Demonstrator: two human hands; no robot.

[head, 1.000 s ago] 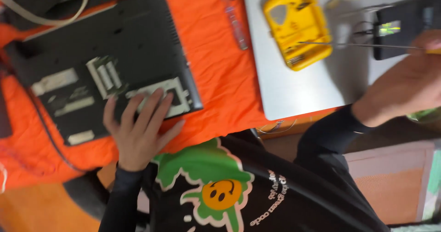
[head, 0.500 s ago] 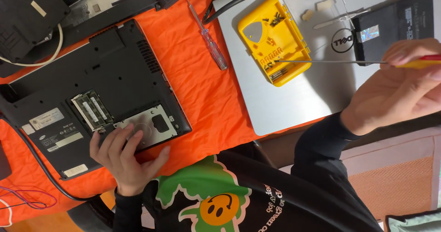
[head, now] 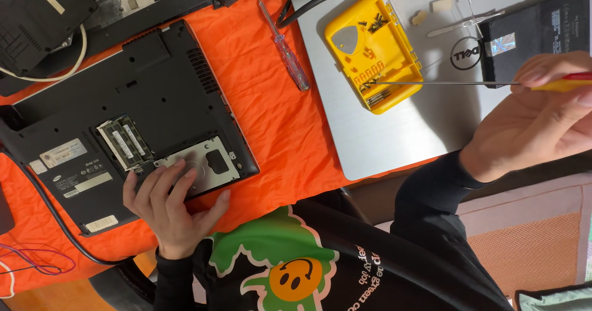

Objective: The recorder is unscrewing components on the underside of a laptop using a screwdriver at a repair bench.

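Observation:
A black laptop [head: 160, 83] lies upside down on an orange cloth [head: 277, 126], its memory slots and drive bay uncovered. My left hand [head: 169, 209] rests flat on its near edge, fingertips on the silver drive bay. My right hand [head: 530, 120] grips a long thin screwdriver [head: 444, 83] with a red and yellow handle. Its tip touches a yellow parts tray [head: 394, 46] that holds small screws. The tray sits on a closed silver laptop [head: 407, 138].
A second screwdriver [head: 287, 46] with a clear handle lies on the cloth between the laptops. A black flat battery [head: 536, 27] and a clear lid [head: 438, 3] lie on the silver laptop. More black laptop parts [head: 37, 15] and a white cable [head: 61, 70] sit at top left.
The view has shifted and drawn closer. My left hand slid along the laptop's underside onto the drive bay. My right hand keeps the screwdriver, its tip still at the yellow tray.

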